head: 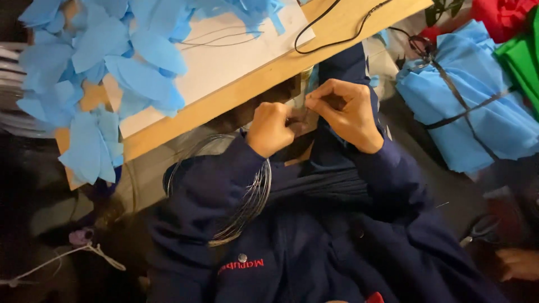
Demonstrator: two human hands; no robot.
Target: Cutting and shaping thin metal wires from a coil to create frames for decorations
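My left hand and my right hand meet in front of my chest, both pinched on a small brownish piece between the fingertips. What the piece is I cannot tell; it is mostly hidden by my fingers. A coil of thin grey wire hangs looped around my left forearm, over the dark blue jacket sleeve. Just beyond my hands lies the edge of a wooden board.
Several blue paper petals are heaped on the board's left part, on a white sheet. A black cable crosses the board. A tied bundle of blue paper lies right, with red and green paper behind. Scissors lie lower right.
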